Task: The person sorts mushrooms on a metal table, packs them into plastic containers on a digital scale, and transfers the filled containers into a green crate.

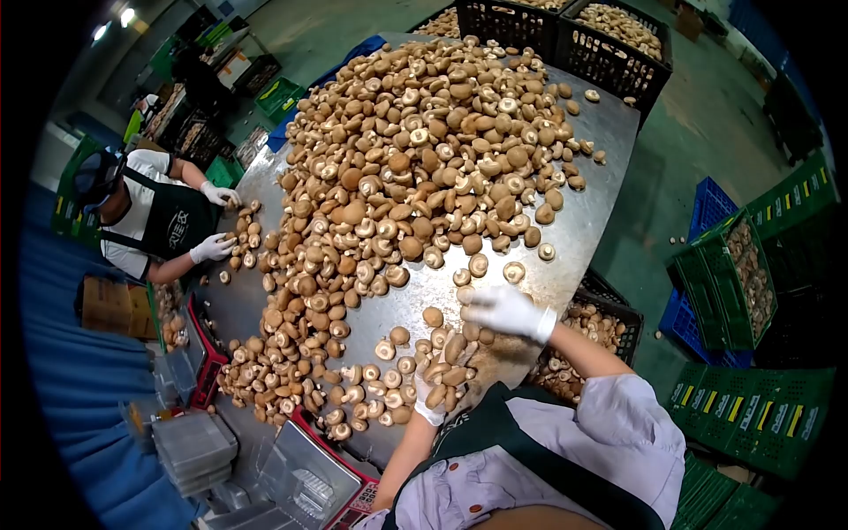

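Note:
A large heap of brown shiitake mushrooms (397, 168) covers much of the metal table (609, 141). My left hand (428, 389), in a white glove, is at the near edge with several mushrooms (455, 349) resting in it; they hide most of its fingers. To its right, my white-gloved right hand (508, 311) reaches over bare metal, its fingertips closed at a single mushroom (465, 295). Loose mushrooms (513, 271) lie just beyond that hand. Beside my left hand a cluster of mushrooms (375, 389) sits mostly stem side up.
Across the left side, a co-worker (168, 212) in white gloves handles mushrooms. Scales with red edges (318, 468) and clear plastic boxes (190, 442) stand at the near left. Black crates (609, 44) adjoin the far edge; a mushroom-filled crate (583, 327) sits below right, and green crates (751, 406) farther right.

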### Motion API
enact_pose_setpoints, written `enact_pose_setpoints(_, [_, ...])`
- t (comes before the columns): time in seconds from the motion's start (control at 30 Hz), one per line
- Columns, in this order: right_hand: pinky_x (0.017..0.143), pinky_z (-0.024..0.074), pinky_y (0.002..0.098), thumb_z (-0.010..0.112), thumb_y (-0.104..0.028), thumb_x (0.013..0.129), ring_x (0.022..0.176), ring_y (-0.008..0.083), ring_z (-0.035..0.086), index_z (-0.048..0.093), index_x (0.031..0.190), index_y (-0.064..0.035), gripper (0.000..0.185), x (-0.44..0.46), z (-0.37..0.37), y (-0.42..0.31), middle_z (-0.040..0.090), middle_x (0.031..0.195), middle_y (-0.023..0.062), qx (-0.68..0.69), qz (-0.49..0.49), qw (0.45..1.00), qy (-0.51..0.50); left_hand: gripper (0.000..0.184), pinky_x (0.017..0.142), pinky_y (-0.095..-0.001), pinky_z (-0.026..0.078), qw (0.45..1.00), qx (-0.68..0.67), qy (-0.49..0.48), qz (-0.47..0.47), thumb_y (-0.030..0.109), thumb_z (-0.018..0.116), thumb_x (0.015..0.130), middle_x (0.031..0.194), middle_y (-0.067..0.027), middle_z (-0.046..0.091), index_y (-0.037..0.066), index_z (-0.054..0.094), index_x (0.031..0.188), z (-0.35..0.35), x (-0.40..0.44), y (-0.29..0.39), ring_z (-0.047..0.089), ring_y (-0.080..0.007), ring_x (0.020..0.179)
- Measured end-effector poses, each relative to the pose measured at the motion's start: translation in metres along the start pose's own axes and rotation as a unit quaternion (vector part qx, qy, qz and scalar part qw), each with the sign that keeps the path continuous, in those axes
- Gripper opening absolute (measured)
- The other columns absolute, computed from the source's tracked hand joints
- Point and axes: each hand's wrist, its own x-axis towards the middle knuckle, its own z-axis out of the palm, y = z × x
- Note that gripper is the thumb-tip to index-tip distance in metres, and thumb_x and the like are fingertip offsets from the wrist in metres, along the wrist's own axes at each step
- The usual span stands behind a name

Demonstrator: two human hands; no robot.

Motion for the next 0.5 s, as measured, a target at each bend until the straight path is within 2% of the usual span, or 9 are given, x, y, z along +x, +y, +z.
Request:
enact_pose_setpoints(0.03, [0.081,0.0513,0.0383,0.059,-0.037,0.085,0.089,0.0272,0.064,0.061,0.114,-0.0103,0.039,0.017,-0.020,-0.013,0.065,0.097,0.0152,-0.023,0.108,0.993,0.047,0.065,0.056,-0.0299,0.038,0.989,-0.148,0.016,0.004,0.045,0.045,0.091,0.070,0.0112,0.047,0.009,0.028,0.143,-0.004,-0.002,0.002,0.049,-0.0164,0.078])
enact_pose_setpoints(0.1, [0.076,0.0520,0.0419,0.064,-0.033,0.080,0.084,0.0318,0.063,0.058,0.114,-0.0092,0.042,0.055,-0.046,0.014,0.062,0.101,0.0173,-0.184,0.039,0.951,0.244,0.066,0.056,-0.0282,0.038,0.964,0.247,-0.094,-0.025,0.049,0.042,0.092,0.070,0.0111,0.045,0.009,0.028,0.142,-0.016,-0.004,0.013,0.048,-0.0149,0.077])
enact_pose_setpoints(0.13, [0.077,0.0514,0.0419,0.067,-0.034,0.078,0.086,0.0334,0.061,0.056,0.114,-0.0063,0.046,0.073,-0.061,0.026,0.061,0.105,0.0168,-0.234,0.113,0.930,0.258,0.066,0.056,-0.0282,0.038,0.964,0.246,-0.097,-0.022,0.049,0.042,0.092,0.070,0.0111,0.045,0.009,0.028,0.142,-0.002,-0.006,-0.003,0.048,-0.0149,0.077])
enact_pose_setpoints(0.17, [0.079,0.0504,0.0423,0.069,-0.036,0.076,0.090,0.0337,0.061,0.055,0.112,-0.0042,0.050,0.086,-0.065,0.044,0.061,0.104,0.0161,-0.333,0.080,0.882,0.324,0.065,0.055,-0.0278,0.038,0.940,0.331,0.026,0.076,0.050,0.041,0.092,0.067,0.0099,0.041,0.009,0.030,0.141,0.024,-0.008,-0.032,0.047,-0.0148,0.075])
enact_pose_setpoints(0.23, [0.082,0.0486,0.0420,0.072,-0.033,0.072,0.095,0.0349,0.059,0.057,0.107,-0.0029,0.049,0.105,-0.076,0.069,0.062,0.100,0.0178,-0.310,0.175,0.904,0.236,0.064,0.055,-0.0274,0.038,0.887,0.402,0.147,0.176,0.051,0.041,0.092,0.064,0.0086,0.037,0.009,0.033,0.140,0.030,-0.010,-0.036,0.047,-0.0147,0.073])
enact_pose_setpoints(0.3, [0.083,0.0484,0.0418,0.073,-0.028,0.070,0.096,0.0359,0.058,0.057,0.106,-0.0034,0.046,0.106,-0.078,0.069,0.062,0.102,0.0183,-0.275,0.146,0.918,0.245,0.061,0.055,-0.0283,0.041,0.923,0.361,0.041,0.129,0.051,0.039,0.093,0.082,0.0039,0.050,0.010,0.036,0.139,0.014,-0.008,-0.012,0.050,-0.0164,0.076])
enact_pose_setpoints(0.37, [0.084,0.0491,0.0411,0.072,-0.018,0.070,0.093,0.0352,0.060,0.057,0.111,-0.0047,0.045,0.096,-0.070,0.065,0.062,0.106,0.0173,-0.247,-0.026,0.914,0.321,0.059,0.055,-0.0293,0.043,0.963,0.253,-0.084,0.034,0.050,0.036,0.094,0.094,-0.0008,0.057,0.012,0.037,0.139,0.012,-0.007,-0.006,0.052,-0.0174,0.077])
enact_pose_setpoints(0.4, [0.086,0.0489,0.0389,0.072,-0.017,0.070,0.095,0.0332,0.060,0.057,0.114,-0.0056,0.047,0.086,-0.065,0.046,0.062,0.109,0.0170,-0.186,-0.045,0.939,0.286,0.059,0.058,-0.0290,0.044,0.930,0.362,0.008,0.067,0.048,0.037,0.094,0.098,-0.0020,0.058,0.013,0.034,0.141,0.033,-0.011,-0.026,0.054,-0.0170,0.080])
enact_pose_setpoints(0.5, [0.090,0.0479,0.0321,0.071,-0.016,0.072,0.104,0.0261,0.060,0.055,0.123,-0.0104,0.054,0.038,-0.041,-0.037,0.060,0.117,0.0163,0.013,-0.015,0.995,0.095,0.057,0.063,-0.0265,0.048,0.906,0.400,0.082,0.114,0.039,0.038,0.096,0.101,-0.0035,0.059,0.013,0.026,0.145,0.042,-0.006,-0.037,0.058,-0.0178,0.089])
